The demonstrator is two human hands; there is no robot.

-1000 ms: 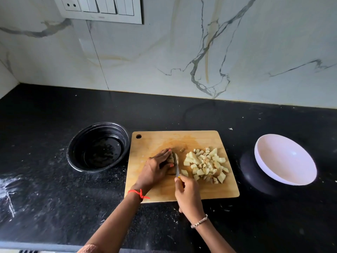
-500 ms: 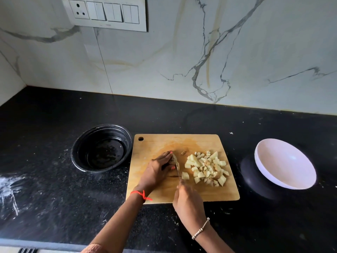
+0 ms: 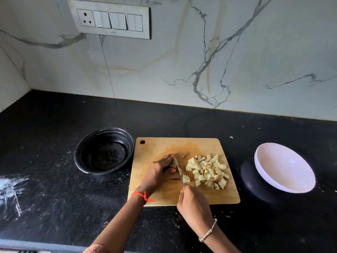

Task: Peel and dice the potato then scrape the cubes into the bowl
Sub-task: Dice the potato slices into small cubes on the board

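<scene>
A wooden cutting board (image 3: 200,196) lies on the black counter. On its middle, my left hand (image 3: 158,172) presses down on the remaining potato piece (image 3: 174,161), mostly hidden under my fingers. My right hand (image 3: 194,203) grips a knife (image 3: 180,175) whose blade stands against the potato just right of my left fingertips. A heap of pale potato cubes (image 3: 207,170) lies on the board's right half, with one cube beside the blade. A white bowl (image 3: 284,168) sits tilted on the counter to the board's right, nothing in it.
A black round container (image 3: 104,150) stands just left of the board, touching its corner. The marble wall carries a switch panel (image 3: 111,20) at the upper left. White powdery smears (image 3: 11,189) mark the counter at the far left.
The view has tilted upward, showing more of the switch panel. My hands and knife stay at the potato piece, the blade shifting slightly along it.
</scene>
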